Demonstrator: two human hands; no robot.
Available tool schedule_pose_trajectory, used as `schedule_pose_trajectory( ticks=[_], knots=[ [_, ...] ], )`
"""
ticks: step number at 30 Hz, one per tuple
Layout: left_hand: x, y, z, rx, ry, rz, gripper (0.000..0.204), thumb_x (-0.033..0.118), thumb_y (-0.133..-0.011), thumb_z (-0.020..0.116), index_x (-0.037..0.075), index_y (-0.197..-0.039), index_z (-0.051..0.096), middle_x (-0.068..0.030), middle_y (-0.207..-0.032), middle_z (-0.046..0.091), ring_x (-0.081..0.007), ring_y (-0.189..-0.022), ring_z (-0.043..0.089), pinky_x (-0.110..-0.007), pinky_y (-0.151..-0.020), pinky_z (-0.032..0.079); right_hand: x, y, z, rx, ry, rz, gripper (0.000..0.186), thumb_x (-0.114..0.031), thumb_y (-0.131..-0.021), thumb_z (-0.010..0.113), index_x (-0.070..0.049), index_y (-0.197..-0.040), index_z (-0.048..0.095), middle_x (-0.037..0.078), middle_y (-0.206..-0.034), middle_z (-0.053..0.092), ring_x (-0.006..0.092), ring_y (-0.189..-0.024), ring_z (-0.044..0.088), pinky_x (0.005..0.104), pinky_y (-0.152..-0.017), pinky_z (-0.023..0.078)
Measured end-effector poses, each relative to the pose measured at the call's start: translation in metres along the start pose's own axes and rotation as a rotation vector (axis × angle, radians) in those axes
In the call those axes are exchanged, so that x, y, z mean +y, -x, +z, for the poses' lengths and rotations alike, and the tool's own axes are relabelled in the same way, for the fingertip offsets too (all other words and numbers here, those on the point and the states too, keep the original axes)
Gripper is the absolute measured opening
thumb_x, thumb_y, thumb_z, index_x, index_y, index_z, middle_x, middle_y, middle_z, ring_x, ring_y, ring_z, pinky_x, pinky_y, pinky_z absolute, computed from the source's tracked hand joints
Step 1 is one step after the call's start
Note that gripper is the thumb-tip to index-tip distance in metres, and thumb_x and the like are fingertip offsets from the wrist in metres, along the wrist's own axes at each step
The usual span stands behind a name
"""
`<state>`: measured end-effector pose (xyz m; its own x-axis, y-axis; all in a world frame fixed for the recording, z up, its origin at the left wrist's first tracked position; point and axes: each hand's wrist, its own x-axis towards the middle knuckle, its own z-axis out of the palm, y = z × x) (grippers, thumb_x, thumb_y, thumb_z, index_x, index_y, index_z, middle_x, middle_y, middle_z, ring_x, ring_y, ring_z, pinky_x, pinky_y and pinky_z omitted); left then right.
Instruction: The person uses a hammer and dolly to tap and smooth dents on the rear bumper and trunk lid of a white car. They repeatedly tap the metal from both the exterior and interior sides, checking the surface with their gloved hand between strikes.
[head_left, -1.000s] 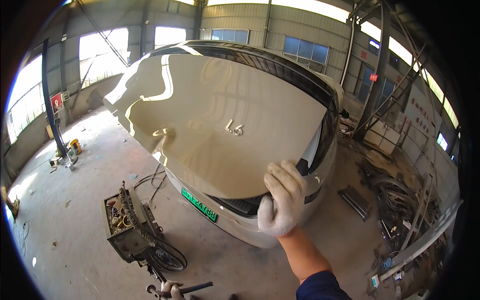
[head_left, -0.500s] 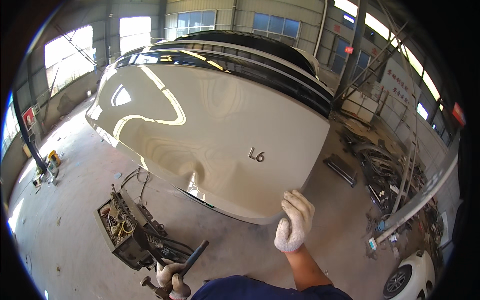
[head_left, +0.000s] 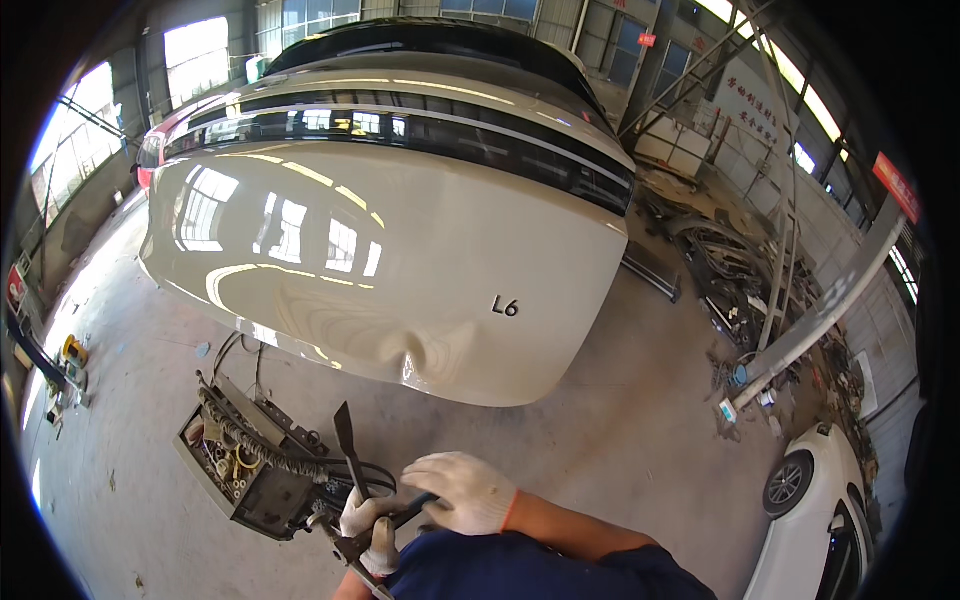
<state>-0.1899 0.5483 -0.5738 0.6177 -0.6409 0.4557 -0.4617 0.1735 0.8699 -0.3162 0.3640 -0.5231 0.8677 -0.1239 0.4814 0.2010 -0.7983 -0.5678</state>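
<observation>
Head view: Our gloved left hand [head_left: 368, 518] and right hand [head_left: 466, 492] meet at a hammer [head_left: 413, 509] below a dented tailgate [head_left: 500, 230].

Our left is clenched around the hammer and a flat-tipped bar [head_left: 347, 437] that juts upward; our right lies at the hammer's handle end, fingers partly spread, and we cannot tell whether it has closed. Both tools are just in front of our dark blue shirt [head_left: 470, 565], with a gap between them and the tailgate's dent [head_left: 405, 357], and to the right of an open toolbox [head_left: 272, 500] holding small parts [head_left: 212, 450]. We judge the step goes best with one tool gripped firmly before the other is loosened, the handle seated deep in the palm, and the bar's tip angled away from us and from the tailgate.
</observation>
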Motion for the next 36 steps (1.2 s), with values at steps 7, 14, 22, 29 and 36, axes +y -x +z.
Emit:
schedule_pose_trajectory(
  ticks=[7, 14, 22, 29, 36],
  knots=[
    [-0.016, -0.007, 0.007, -0.137, 0.018, 0.009, 0.037, 0.036, -0.092, 0.062, 0.002, -0.097, 0.074, -0.0145, -0.087, 0.067, -0.029, -0.08, 0.059, -0.043, -0.076, 0.048, 0.008, 0.006, 0.053, -0.473, -0.36, 0.378, 0.031, -0.019, -0.094, 0.07, -0.006, -0.122, 0.07, 0.024, -0.106, 0.073, 0.0441, -0.1, 0.071, 0.05, -0.088, 0.056],
    [-0.045, -0.019, 0.012, -0.14, -0.115, -0.07, 0.097, 0.081, -0.089, 0.068, -0.003, -0.138, 0.065, -0.0168, -0.117, 0.073, -0.0306, -0.097, 0.073, -0.042, -0.088, 0.058, 0.04, 0.047, 0.051, -0.146, -0.569, 0.7, 0.018, -0.02, -0.099, 0.075, -0.003, -0.097, 0.071, 0.012, -0.077, 0.068, 0.0194, -0.072, 0.069, 0.0373, -0.067, 0.053],
    [-0.077, -0.022, 0.025, -0.036, -0.008, -0.436, 0.082, 0.012, -0.108, 0.054, 0.007, -0.173, 0.005, -0.0157, -0.111, 0.074, -0.0235, -0.096, 0.071, -0.038, -0.091, 0.058, 0.077, 0.073, -0.014, 0.246, -0.32, 0.734, 0.011, -0.01, -0.101, 0.071, 0.001, -0.096, 0.068, 0.004, -0.079, 0.065, 0.0096, -0.072, 0.061, 0.0289, -0.065, 0.052],
    [-0.082, -0.123, 0.062, 0.109, 0.595, -0.48, 0.027, 0.018, -0.104, 0.07, 0.005, -0.115, 0.049, -0.0094, -0.091, 0.068, -0.0214, -0.096, 0.067, -0.041, -0.094, 0.053, 0.135, 0.074, -0.056, 0.29, -0.539, 0.871, 0.022, -0.021, -0.102, 0.066, -0.001, -0.093, 0.064, 0.008, -0.073, 0.057, 0.0145, -0.062, 0.054, 0.0354, -0.06, 0.046],
    [-0.118, -0.211, 0.121, -0.059, 0.334, -0.754, 0.02, 0.023, -0.104, 0.074, 0.005, -0.111, 0.068, -0.0055, -0.077, 0.062, -0.0118, -0.053, 0.05, -0.025, -0.05, 0.04, 0.195, 0.044, -0.112, -0.055, -0.225, 0.903, 0.014, -0.018, -0.1, 0.067, -0.004, -0.102, 0.067, 0.009, -0.082, 0.063, 0.0198, -0.072, 0.06, 0.0363, -0.072, 0.05]
  ],
)
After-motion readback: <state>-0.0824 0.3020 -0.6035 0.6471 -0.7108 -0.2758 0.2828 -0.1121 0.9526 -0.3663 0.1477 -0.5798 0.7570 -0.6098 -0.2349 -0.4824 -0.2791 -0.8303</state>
